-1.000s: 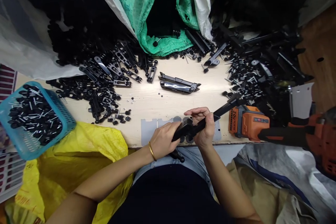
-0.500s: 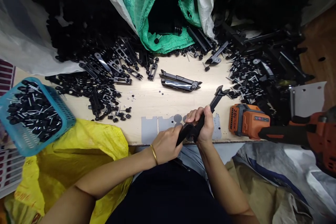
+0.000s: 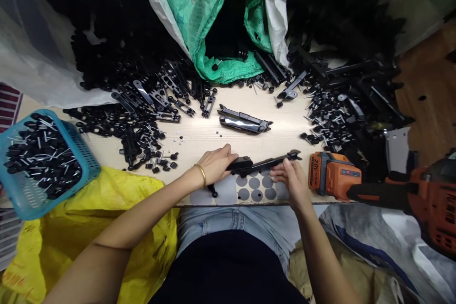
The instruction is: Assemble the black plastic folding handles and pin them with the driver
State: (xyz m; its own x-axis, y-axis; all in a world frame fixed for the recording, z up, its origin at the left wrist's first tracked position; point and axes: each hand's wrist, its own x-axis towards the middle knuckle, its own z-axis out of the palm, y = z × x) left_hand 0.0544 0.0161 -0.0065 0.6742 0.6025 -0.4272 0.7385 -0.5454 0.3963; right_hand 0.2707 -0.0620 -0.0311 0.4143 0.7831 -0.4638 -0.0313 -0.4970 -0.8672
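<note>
A long black jointed plastic arm [image 3: 270,161] with a forked end lies nearly level, low over the table's front edge. My left hand [image 3: 215,164], with a gold bangle at the wrist, grips its thicker left end. At the forked right end, the fingers of my right hand [image 3: 292,178] are closed lightly on the arm. Below my left hand a small black knobbed part [image 3: 213,191] shows, partly hidden. Further back on the table rest two similar black arms [image 3: 245,121], side by side.
An orange cordless power tool [image 3: 335,175] lies at right. At left stands a blue basket [image 3: 90,161] of black-headed screws. Piles of black linkage parts [image 3: 164,88] and loose knob screws [image 3: 331,118] flank the middle. A green sack [image 3: 203,28] opens at the back; a yellow sack [image 3: 135,199] hangs front left.
The arm has swung from steeply tilted to nearly level. My left hand has moved left and up, my right hand toward the forked end. Grey discs on the table now show.
</note>
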